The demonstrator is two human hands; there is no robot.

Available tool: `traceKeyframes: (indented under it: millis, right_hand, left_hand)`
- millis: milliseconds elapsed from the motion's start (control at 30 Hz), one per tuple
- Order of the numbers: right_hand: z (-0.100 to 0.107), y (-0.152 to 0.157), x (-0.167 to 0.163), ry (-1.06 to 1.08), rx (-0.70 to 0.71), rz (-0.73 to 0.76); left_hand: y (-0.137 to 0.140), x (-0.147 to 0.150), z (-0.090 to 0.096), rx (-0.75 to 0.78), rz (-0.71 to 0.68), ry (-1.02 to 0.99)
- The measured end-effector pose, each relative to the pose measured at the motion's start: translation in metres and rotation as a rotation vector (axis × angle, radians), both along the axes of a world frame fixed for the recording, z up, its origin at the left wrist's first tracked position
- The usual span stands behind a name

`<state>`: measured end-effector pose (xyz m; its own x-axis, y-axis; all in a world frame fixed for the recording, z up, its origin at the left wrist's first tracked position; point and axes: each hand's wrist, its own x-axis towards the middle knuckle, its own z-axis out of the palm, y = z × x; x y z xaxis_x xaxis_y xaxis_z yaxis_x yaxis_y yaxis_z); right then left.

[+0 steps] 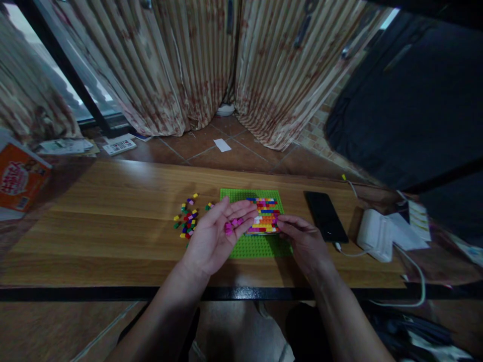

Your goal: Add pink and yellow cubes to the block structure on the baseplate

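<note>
My left hand point(213, 239) is turned palm up, fingers stretched out, and carries several small magenta toy bricks point(234, 224) in its palm. It hovers over the left part of a green studded baseplate point(260, 249). Rows of multicoloured toy bricks point(267, 221) stand on that plate, partly hidden behind my left fingers. At the right end of these rows, my right hand point(304, 239) pinches a small magenta brick point(278, 219) between thumb and forefinger; whether it is pressed onto the rows I cannot tell. Left of my left hand lies a loose pile of mixed-colour bricks point(188, 218).
A black phone point(325, 216) with a white cable lies right of the plate. Beyond it sit a white power adapter box point(375, 234) and papers point(407, 231). An orange and white box point(20, 178) stands at the far left. Curtains point(181, 65) hang behind the wooden table point(113, 221).
</note>
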<state>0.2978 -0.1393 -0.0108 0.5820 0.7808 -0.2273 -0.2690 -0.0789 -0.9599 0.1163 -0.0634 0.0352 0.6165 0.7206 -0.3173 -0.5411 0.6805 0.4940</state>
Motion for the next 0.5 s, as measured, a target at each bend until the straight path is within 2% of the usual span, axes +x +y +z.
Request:
traceKeyframes:
  millis: [500]
  right_hand:
    - [-0.0032,0.0041,-0.0044,0.078,0.03,-0.021]
  left_hand:
    - [-0.0027,0.0038,0.0,-0.017,-0.027,0.03]
